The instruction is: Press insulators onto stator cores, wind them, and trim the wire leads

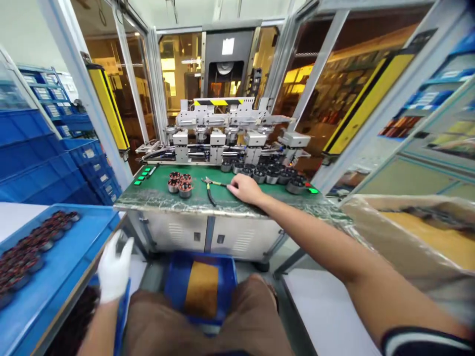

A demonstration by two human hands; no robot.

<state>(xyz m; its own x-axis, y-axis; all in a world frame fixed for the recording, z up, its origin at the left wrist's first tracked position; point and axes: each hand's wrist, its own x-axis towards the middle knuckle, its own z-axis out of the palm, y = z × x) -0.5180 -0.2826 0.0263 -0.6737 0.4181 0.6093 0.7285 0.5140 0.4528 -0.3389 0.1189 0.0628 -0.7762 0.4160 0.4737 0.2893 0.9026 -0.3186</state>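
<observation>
My right hand [245,189] is bare and stretched out over the green worktop [156,190], resting beside a pair of pliers [211,186] with dark handles; whether it grips them I cannot tell. Three copper-wound motor stators [180,184] stand left of the pliers. My left hand [113,269] wears a white glove and hangs low beside the blue tray [63,257], fingers loosely apart, holding nothing. That tray carries several dark wound stators [25,257].
A row of dark round parts [272,174] lines the worktop's back right, below a grey multi-head machine [230,131]. Stacked blue crates [33,158] fill the left. A blue bin [202,284] sits on the floor before my knees. A plastic-lined box [419,237] is on the right.
</observation>
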